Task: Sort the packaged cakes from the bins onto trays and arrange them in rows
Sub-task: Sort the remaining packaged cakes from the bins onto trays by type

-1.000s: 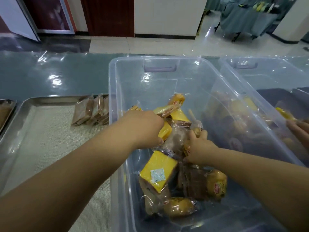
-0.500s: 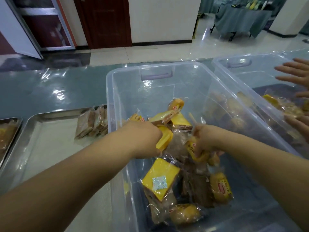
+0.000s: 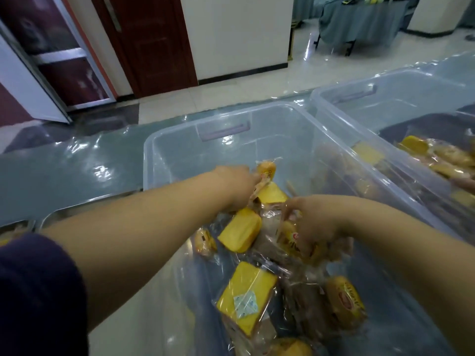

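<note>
Over the clear bin (image 3: 154, 155), the right hand (image 3: 316, 224) is closed round a red-labelled cake (image 3: 293, 238) and the left hand (image 3: 237, 187) is laid against a round cake (image 3: 267, 170), grip unclear; many more lie unsorted inside, so sorting is judged early, the tray (image 3: 66, 211) being mostly hidden.

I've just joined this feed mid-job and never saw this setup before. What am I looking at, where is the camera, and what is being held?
There is no machine here: these are a person's two bare hands. Every picture comes from one wide-angle camera worn on the head, looking forward and down. On the plastic-covered table stands a clear bin of wrapped cakes, with a second bin to its right and a metal tray to its left. The right hand grips a round yellow cake in its wrapper. The left hand reaches a small cake at the bin's far end; whether it grips it is hidden.
</note>
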